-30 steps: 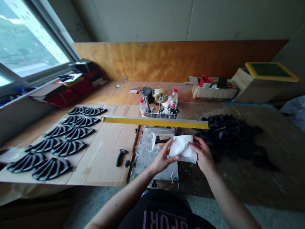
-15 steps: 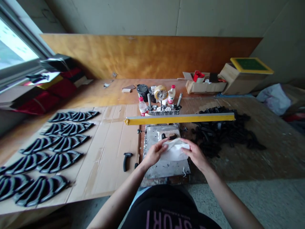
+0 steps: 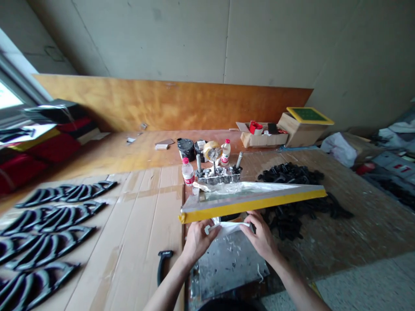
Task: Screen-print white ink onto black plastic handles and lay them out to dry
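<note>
A thin white sheet (image 3: 228, 229) is stretched between my two hands, just under the front edge of a yellow-edged screen frame (image 3: 253, 204). My left hand (image 3: 196, 242) pinches the sheet's left end. At its right end, my right hand (image 3: 261, 239) grips it between thumb and fingers. Below lies a stained metal base plate (image 3: 231, 265). Part of a black plastic piece (image 3: 231, 217) shows beneath the frame; the rest is hidden. A curved black handle-like part (image 3: 164, 263) lies on the cardboard, left of my left forearm.
Rows of curved black parts (image 3: 52, 242) cover the cardboard at left. A heap of black parts (image 3: 292, 175) lies at right. Behind the frame stand a clamp bar (image 3: 218, 176), bottles (image 3: 188, 172), black tubs (image 3: 186, 149) and a tape roll (image 3: 212, 151). Farther back is an open carton (image 3: 264, 139).
My view has tilted up and shifted. The sheet and both hands are now closer to the frame's front edge, and the frame hides more of the black piece. Both hands keep hold of the sheet.
</note>
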Available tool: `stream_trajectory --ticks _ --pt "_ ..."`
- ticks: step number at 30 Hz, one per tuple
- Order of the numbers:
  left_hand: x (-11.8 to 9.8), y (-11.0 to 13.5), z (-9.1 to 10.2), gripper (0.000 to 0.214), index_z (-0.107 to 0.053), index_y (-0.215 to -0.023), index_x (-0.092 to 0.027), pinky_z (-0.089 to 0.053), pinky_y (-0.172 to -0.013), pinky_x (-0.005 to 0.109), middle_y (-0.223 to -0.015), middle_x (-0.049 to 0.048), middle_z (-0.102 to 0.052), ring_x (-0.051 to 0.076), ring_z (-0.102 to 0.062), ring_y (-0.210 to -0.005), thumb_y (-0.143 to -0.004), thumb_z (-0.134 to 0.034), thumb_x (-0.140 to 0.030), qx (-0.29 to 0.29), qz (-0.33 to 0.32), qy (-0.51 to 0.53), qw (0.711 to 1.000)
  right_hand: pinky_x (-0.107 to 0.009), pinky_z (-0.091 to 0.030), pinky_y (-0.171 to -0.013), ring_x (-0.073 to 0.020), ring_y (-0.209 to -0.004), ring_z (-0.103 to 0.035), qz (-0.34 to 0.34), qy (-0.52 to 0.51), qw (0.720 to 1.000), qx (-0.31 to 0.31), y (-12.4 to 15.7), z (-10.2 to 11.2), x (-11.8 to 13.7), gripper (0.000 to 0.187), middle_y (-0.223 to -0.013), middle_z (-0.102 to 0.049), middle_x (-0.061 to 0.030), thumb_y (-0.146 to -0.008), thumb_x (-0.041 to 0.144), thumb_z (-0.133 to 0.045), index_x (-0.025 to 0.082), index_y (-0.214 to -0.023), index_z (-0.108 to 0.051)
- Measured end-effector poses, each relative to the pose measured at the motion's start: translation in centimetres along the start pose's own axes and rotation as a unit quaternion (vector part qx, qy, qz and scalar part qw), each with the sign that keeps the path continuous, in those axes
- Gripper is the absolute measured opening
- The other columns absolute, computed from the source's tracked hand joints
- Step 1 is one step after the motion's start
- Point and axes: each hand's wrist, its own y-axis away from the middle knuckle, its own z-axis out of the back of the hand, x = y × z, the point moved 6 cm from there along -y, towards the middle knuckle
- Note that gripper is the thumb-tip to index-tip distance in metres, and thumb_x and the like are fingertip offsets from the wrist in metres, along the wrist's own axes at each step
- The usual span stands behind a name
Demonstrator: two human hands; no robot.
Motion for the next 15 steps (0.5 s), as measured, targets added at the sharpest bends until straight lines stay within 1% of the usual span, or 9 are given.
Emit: stream_trajectory --ticks 2,4,5,7,9,11,13,14,15 --pt "0.4 -0.1 -0.9 0.018 -0.065 -0.073 -0.020 -0.048 -0.088 0.036 -0.085 0.0066 -0.071 0.024 -0.065 -0.089 -0.081 -0.058 -0.035 0.002 0.030 0.045 0.999 -0.035 -0.054 -0.074 -0.0227 -0.081 -0.067 -0.048 -0.027 0.998 0.013 0.5 -1.9 -0.2 0.018 -0.084 -0.069 -0.0045 -0.086 0.043 -0.054 0.028 -0.079 -0.060" --pt "0.6 0.0 -1.9 0.017 -0.067 -0.081 -0.020 -0.049 -0.086 0.034 -0.085 0.0060 -0.072 0.022 -0.066 -0.087 -0.082 -0.054 -0.031 -0.010 0.056 0.100 0.993 -0.030 -0.053 -0.062 -0.0207 -0.066 -0.066 -0.095 -0.056 0.994 0.005 1.3 -4.1 -0.2 0.025 -0.072 -0.067 -0.0033 -0.088 0.050 -0.050 0.027 -0.086 -0.061" --pt "0.6 0.1 -2.3 0.019 -0.068 -0.085 -0.019 -0.050 -0.086 0.032 -0.087 0.0058 -0.072 0.022 -0.065 -0.087 -0.082 -0.052 -0.031 -0.016 0.058 0.130 0.990 -0.029 -0.053 -0.060 -0.0212 -0.066 -0.066 -0.111 -0.073 0.991 -0.009 1.6 -5.1 -0.2 0.030 -0.071 -0.068 -0.0044 -0.087 0.053 -0.050 0.026 -0.089 -0.062" --pt "0.2 0.3 -2.9 0.026 -0.069 -0.090 -0.019 -0.050 -0.087 0.031 -0.092 0.0060 -0.073 0.021 -0.065 -0.090 -0.084 -0.048 -0.034 0.000 0.037 0.193 0.981 -0.030 -0.054 -0.066 -0.0237 -0.075 -0.069 -0.129 -0.107 0.985 -0.034 2.2 -6.8 -0.3 0.039 -0.079 -0.071 -0.0084 -0.086 0.057 -0.051 0.022 -0.093 -0.065" --pt "-0.2 0.5 -3.3 0.036 -0.070 -0.088 -0.019 -0.050 -0.087 0.030 -0.093 0.0061 -0.073 0.020 -0.064 -0.092 -0.088 -0.042 -0.041 0.061 0.017 0.257 0.964 -0.031 -0.055 -0.073 -0.0261 -0.083 -0.070 -0.138 -0.123 0.982 -0.047 2.3 -8.0 -0.6 0.043 -0.083 -0.073 -0.0108 -0.082 0.060 -0.055 0.020 -0.093 -0.067" --pt "0.4 0.4 -2.9 0.041 -0.070 -0.084 -0.019 -0.052 -0.082 0.030 -0.086 0.0058 -0.073 0.020 -0.064 -0.087 -0.088 -0.042 -0.048 0.132 0.023 0.303 0.943 -0.033 -0.055 -0.078 -0.0274 -0.087 -0.069 -0.139 -0.125 0.981 -0.054 2.1 -8.4 -1.2 0.044 -0.083 -0.073 -0.0103 -0.077 0.061 -0.059 0.020 -0.092 -0.069" --pt "2.3 -0.6 -1.8 0.041 -0.070 -0.081 -0.018 -0.053 -0.074 0.030 -0.079 0.0055 -0.071 0.019 -0.064 -0.078 -0.085 -0.049 -0.053 0.179 0.040 0.319 0.930 -0.035 -0.055 -0.078 -0.0279 -0.089 -0.068 -0.138 -0.122 0.981 -0.067 2.0 -7.9 -2.0 0.044 -0.080 -0.073 -0.0087 -0.075 0.062 -0.060 0.022 -0.091 -0.071" --pt "3.7 -1.6 -1.0 0.041 -0.069 -0.081 -0.017 -0.053 -0.071 0.029 -0.076 0.0055 -0.070 0.019 -0.063 -0.074 -0.083 -0.052 -0.054 0.184 0.048 0.321 0.928 -0.035 -0.055 -0.078 -0.0278 -0.088 -0.067 -0.138 -0.120 0.980 -0.078 2.1 -7.5 -2.5 0.043 -0.077 -0.073 -0.0080 -0.075 0.062 -0.060 0.022 -0.089 -0.071" --pt "5.5 -3.0 0.1 0.041 -0.067 -0.081 -0.016 -0.052 -0.068 0.029 -0.074 0.0054 -0.069 0.018 -0.063 -0.070 -0.082 -0.054 -0.055 0.163 0.059 0.320 0.931 -0.035 -0.056 -0.077 -0.0276 -0.087 -0.067 -0.138 -0.116 0.979 -0.090 2.2 -6.9 -2.9 0.042 -0.074 -0.072 -0.0073 -0.075 0.061 -0.060 0.023 -0.087 -0.071"
